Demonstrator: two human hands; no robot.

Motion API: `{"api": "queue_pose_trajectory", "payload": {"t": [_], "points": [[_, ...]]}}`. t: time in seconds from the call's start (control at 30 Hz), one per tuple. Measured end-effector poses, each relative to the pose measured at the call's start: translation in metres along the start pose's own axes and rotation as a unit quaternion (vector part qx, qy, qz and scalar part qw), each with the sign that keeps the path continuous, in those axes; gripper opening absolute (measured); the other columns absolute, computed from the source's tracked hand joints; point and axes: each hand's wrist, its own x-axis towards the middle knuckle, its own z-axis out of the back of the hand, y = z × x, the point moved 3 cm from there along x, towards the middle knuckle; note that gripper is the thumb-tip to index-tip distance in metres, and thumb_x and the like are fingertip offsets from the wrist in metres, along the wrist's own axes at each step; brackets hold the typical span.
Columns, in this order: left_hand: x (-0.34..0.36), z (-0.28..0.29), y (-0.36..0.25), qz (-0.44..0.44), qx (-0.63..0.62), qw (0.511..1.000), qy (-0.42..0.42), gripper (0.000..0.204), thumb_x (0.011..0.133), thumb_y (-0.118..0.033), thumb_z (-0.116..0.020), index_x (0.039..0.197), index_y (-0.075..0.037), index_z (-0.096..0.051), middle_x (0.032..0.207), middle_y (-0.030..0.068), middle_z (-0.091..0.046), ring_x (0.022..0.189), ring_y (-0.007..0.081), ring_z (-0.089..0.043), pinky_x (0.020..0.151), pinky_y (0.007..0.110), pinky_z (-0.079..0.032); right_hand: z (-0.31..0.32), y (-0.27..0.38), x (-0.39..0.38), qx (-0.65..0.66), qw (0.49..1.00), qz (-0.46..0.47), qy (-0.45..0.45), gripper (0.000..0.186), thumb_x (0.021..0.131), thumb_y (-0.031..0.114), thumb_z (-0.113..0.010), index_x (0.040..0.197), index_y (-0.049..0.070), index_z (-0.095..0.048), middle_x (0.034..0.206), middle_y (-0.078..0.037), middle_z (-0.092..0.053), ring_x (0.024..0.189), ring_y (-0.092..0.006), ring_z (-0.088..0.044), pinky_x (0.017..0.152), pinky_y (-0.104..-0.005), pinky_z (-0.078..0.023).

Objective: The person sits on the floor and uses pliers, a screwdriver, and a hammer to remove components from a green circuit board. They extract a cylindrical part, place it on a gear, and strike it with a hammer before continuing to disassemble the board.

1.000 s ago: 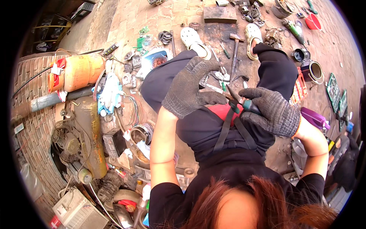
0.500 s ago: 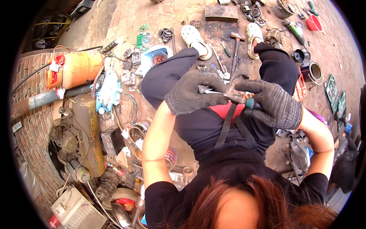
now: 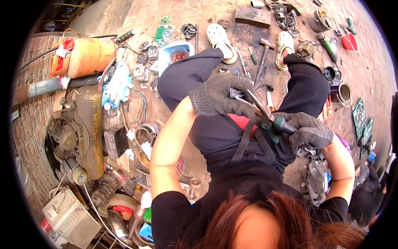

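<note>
Both my hands wear dark grey knit work gloves and meet above my lap. My right hand (image 3: 304, 129) is closed round one green handle of the tin snips (image 3: 280, 123). Their two long metal blades stand apart and point up and to the left; the second green handle hangs lower. My left hand (image 3: 222, 96) is curled round a small grey metal piece (image 3: 237, 93), whose exact kind I cannot make out. One blade lies beside that piece, close to my left fingertips. Whether it touches is hidden by the glove.
A hammer (image 3: 264, 56) lies between my feet, near a metal block (image 3: 253, 15). An orange gas cylinder (image 3: 92, 59) stands at left by a yellowish tank (image 3: 91, 133). Cans, a white tub (image 3: 165, 53), a red bucket (image 3: 349, 42) and machine parts crowd the ground.
The snips have opened, with their blades now spread. My right hand has moved lower and away from my left hand. The head view has shifted slightly.
</note>
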Motion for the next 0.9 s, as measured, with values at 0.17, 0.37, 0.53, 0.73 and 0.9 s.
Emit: {"api": "queue_pose_trajectory", "payload": {"t": [0.17,0.37,0.53,0.73,0.9], "points": [[0.0,-0.001,0.003,0.004,0.078,0.996,-0.032,0.046,0.054,-0.006,-0.088,0.094,-0.004,-0.064,0.094,0.0024,-0.063,0.084,0.009,-0.057,0.07,0.026,-0.049,-0.007,0.026,-0.004,-0.036,0.998,-0.057,-0.016,0.026,0.087,0.021,-0.058,0.093,-0.004,-0.06,0.073,-0.005,-0.059,0.062,-0.0089,-0.053,0.055,-0.0248,-0.044],[0.001,-0.002,0.002,-0.014,0.153,0.987,-0.048,0.051,0.051,-0.013,-0.09,0.095,-0.004,-0.064,0.095,0.0024,-0.063,0.088,0.0099,-0.056,0.077,0.028,-0.048,-0.009,0.032,-0.005,-0.029,0.994,-0.099,-0.043,0.029,0.087,0.02,-0.059,0.106,-0.002,-0.055,0.07,0.0,-0.057,0.062,-0.006,-0.05,0.055,-0.0232,-0.043],[0.0,-0.002,0.004,-0.024,0.17,0.984,-0.038,0.051,0.053,-0.017,-0.09,0.094,-0.003,-0.063,0.094,0.0024,-0.061,0.087,0.012,-0.056,0.076,0.028,-0.047,-0.014,0.027,-0.001,0.011,0.991,-0.128,-0.037,0.026,0.088,0.02,-0.058,0.104,0.0,-0.056,0.07,0.001,-0.055,0.062,-0.0055,-0.048,0.054,-0.0233,-0.041],[0.01,0.004,-0.005,-0.072,0.212,0.968,-0.111,0.058,0.056,-0.04,-0.087,0.091,-0.002,-0.061,0.082,0.0124,-0.062,0.078,0.0265,-0.06,0.072,0.035,-0.047,-0.019,0.014,0.016,-0.26,0.954,0.09,-0.118,0.024,0.086,0.021,-0.059,0.088,-0.003,-0.06,0.067,-0.014,-0.054,0.061,-0.0263,-0.053,0.06,-0.0376,-0.043],[0.007,0.001,0.002,-0.108,0.226,0.953,-0.173,0.06,0.053,-0.039,-0.088,0.091,-0.003,-0.06,0.084,0.0116,-0.06,0.079,0.0258,-0.058,0.073,0.035,-0.047,-0.02,0.006,0.02,-0.382,0.904,0.1,-0.161,0.025,0.08,0.019,-0.063,0.069,-0.001,-0.051,0.077,-0.018,-0.05,0.069,-0.0359,-0.049,0.067,-0.0414,-0.042]]}}
